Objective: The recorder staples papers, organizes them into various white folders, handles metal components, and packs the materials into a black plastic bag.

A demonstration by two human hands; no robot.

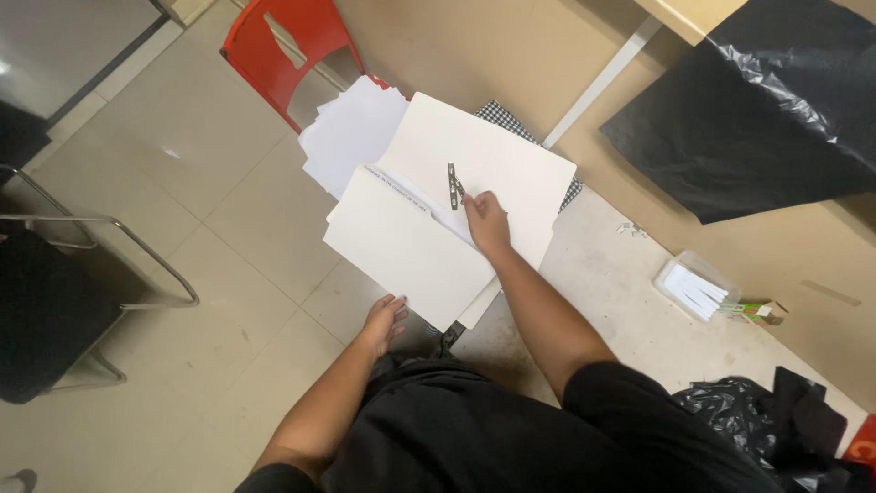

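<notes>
The left hand [384,319] grips the near lower edge of a white folder cover [406,246], fingers curled over the top and the thumb hidden beneath it. This cover lies tilted across a larger open white folder [497,155], which spreads toward the far side. The right hand [484,219] rests on the open folder at its middle, fingers drawn together around the near end of a dark metal fastener strip [453,182] that lies on the sheet; whether the tips truly pinch it is hard to tell.

To the far left of the folder sits a loose stack of white paper [351,132], resting on a red plastic chair [287,46]. A black-and-white checked cloth [511,123] peeks out beyond the folder's far edge. To the right, on the pale floor [630,301], stands a clear plastic box of white strips [693,288], with a small green carton [756,311] just beside it. A black plastic sheet [757,119] hangs at far right, and a crumpled black bag [757,420] lies near right. A metal-framed black chair [55,301] stands at left.
</notes>
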